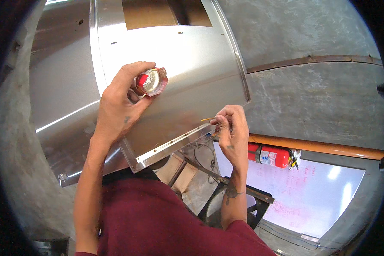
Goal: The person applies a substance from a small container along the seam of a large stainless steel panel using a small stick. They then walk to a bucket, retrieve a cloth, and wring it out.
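Note:
My left hand point(123, 96) is wrapped round a small round container point(152, 82) with a red and silver look and a ragged rim, held above a shiny sheet-metal panel point(175, 85). What is inside it I cannot make out. My right hand point(232, 126) pinches a thin yellowish stick point(207, 119) between thumb and fingertips, its tip pointing left. That hand is by the right end of the panel's near flange point(170, 143), a pale strip with several small brown spots along it.
A rectangular cutout point(166, 15) opens at the panel's far side. To the right are a red fire extinguisher point(275, 156), an orange pipe point(320, 147) and a whiteboard point(328, 183) with faint writing. Below the flange stand a dark metal frame point(215, 194) and a cardboard piece point(185, 177).

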A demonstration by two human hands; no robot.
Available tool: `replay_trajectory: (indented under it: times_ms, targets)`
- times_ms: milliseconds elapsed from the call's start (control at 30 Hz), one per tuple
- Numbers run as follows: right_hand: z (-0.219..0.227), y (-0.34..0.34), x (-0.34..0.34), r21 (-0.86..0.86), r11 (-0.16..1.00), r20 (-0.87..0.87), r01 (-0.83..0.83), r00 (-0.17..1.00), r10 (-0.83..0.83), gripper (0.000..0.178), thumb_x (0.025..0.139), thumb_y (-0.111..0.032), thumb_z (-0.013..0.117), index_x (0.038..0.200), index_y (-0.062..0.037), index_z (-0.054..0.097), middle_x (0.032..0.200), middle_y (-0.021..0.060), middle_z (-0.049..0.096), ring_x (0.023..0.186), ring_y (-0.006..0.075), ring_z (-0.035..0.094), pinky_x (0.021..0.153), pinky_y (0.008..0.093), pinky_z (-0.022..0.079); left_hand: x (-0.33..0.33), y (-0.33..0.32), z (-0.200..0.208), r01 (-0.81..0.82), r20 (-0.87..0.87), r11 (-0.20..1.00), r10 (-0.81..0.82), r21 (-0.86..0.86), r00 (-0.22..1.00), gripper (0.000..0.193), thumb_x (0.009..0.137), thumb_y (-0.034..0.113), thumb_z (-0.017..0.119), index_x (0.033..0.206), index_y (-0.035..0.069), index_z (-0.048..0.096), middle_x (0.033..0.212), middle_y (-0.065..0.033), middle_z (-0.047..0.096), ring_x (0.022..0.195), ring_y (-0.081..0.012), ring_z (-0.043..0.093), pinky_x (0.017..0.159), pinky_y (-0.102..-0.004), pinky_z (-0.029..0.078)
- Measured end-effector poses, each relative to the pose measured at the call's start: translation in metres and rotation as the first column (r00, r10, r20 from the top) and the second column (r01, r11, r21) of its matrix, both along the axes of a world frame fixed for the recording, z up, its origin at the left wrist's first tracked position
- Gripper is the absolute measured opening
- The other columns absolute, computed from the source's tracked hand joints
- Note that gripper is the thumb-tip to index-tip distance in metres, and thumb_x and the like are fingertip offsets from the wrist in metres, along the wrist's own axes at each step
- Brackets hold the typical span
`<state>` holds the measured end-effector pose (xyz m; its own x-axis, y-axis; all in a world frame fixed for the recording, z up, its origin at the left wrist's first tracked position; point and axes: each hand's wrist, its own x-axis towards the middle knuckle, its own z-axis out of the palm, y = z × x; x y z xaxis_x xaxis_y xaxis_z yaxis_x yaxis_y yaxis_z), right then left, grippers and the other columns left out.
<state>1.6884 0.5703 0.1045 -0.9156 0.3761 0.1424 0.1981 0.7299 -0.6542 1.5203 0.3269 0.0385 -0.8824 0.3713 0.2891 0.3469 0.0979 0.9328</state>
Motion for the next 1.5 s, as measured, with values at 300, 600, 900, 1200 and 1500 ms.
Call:
replay_trajectory:
  times_ms: [300, 600, 900, 1200, 1500]
  targets:
    - [-0.0039, 0.0073, 0.0040, 0.103, 0.990, 0.085, -0.095, 0.993, 0.086, 0.005, 0.108, -0.003, 0.069, 0.111, -0.0020, 0.065, 0.112, 0.0167, 0.064, 0.094, 0.0362, 0.070, 0.082, 0.0444, 0.058, -0.0008, -0.0010, -0.0034, -0.005, -0.037, 1.000, 0.005, -0.006, 0.999, 0.061, 0.089, 0.002, 0.090, 0.145, 0.014, 0.070, 0.134, -0.0052, 0.077, 0.094, -0.0140, 0.073, 0.075, -0.0298, 0.059]
    - [-0.0045, 0.0109, 0.0053, 0.156, 0.979, 0.124, -0.134, 0.986, 0.115, 0.007, 0.107, -0.005, 0.071, 0.112, -0.0024, 0.066, 0.112, 0.0164, 0.065, 0.095, 0.0384, 0.071, 0.082, 0.0467, 0.058, -0.0011, -0.0025, -0.0018, 0.016, -0.007, 0.999, -0.016, -0.037, 1.000, 0.061, 0.092, 0.001, 0.090, 0.148, 0.014, 0.069, 0.132, -0.0044, 0.077, 0.107, -0.0127, 0.074, 0.080, -0.0274, 0.060]
    - [-0.0017, 0.0088, 0.0043, 0.152, 0.978, 0.137, -0.143, 0.983, 0.123, 0.007, 0.106, -0.004, 0.071, 0.112, -0.0022, 0.067, 0.113, 0.0169, 0.065, 0.097, 0.0385, 0.072, 0.082, 0.0473, 0.058, -0.0017, -0.0021, -0.0042, 0.008, -0.019, 1.000, -0.009, -0.025, 1.000, 0.062, 0.092, 0.001, 0.090, 0.149, 0.014, 0.068, 0.131, -0.0048, 0.077, 0.106, -0.0123, 0.074, 0.079, -0.0273, 0.059]
    - [-0.0024, 0.0091, 0.0047, 0.168, 0.974, 0.131, -0.154, 0.982, 0.133, 0.007, 0.107, -0.004, 0.070, 0.113, -0.0022, 0.066, 0.114, 0.0165, 0.065, 0.094, 0.0376, 0.072, 0.081, 0.0466, 0.059, -0.0010, -0.0011, -0.0023, -0.005, -0.036, 0.999, 0.003, -0.033, 0.999, 0.061, 0.092, 0.003, 0.091, 0.148, 0.014, 0.069, 0.128, -0.0046, 0.078, 0.101, -0.0111, 0.073, 0.077, -0.0276, 0.058]
    - [-0.0009, 0.0058, 0.0042, 0.124, 0.984, 0.139, -0.127, 0.984, 0.109, 0.006, 0.107, -0.004, 0.070, 0.111, -0.0018, 0.066, 0.113, 0.0161, 0.064, 0.094, 0.0361, 0.071, 0.082, 0.0449, 0.059, -0.0003, -0.0022, -0.0014, -0.003, -0.019, 1.000, 0.003, -0.029, 1.000, 0.061, 0.092, 0.004, 0.092, 0.148, 0.015, 0.069, 0.134, -0.0039, 0.077, 0.106, -0.0120, 0.073, 0.079, -0.0277, 0.059]
